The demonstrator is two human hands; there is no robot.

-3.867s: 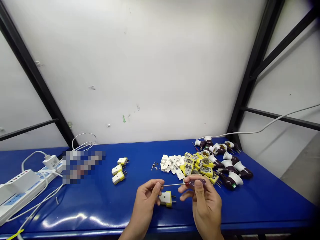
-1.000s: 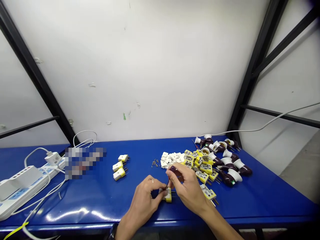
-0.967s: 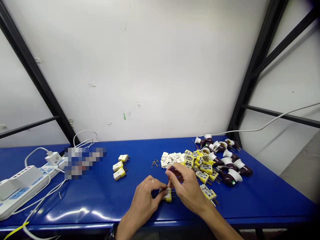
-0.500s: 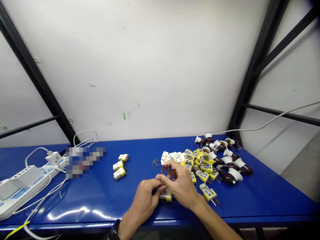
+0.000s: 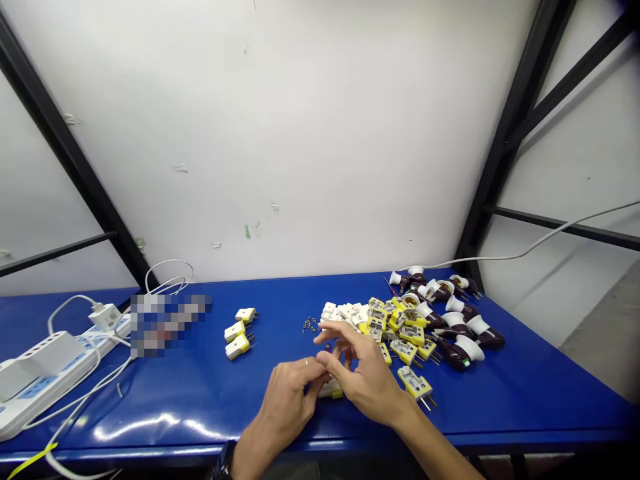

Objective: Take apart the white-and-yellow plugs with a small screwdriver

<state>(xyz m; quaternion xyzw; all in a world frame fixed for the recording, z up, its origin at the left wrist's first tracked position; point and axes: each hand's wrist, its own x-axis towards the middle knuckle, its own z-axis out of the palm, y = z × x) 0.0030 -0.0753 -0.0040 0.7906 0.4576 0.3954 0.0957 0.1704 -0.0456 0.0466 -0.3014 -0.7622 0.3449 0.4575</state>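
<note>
At lower centre, my left hand (image 5: 291, 393) bends beside the small purple plastic handle (image 5: 328, 347) and the white-and-yellow plastic plug (image 5: 331, 389) below it, my right hand (image 5: 364, 377) arches alongside, I cannot tell what either clamps, and a sideways tilt could make the handle slip.

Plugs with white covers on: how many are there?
4: a far plug, a middle plug and a near plug grouped on the left, plus a fourth plug partly hidden by the left hand. More may be hidden.
</note>
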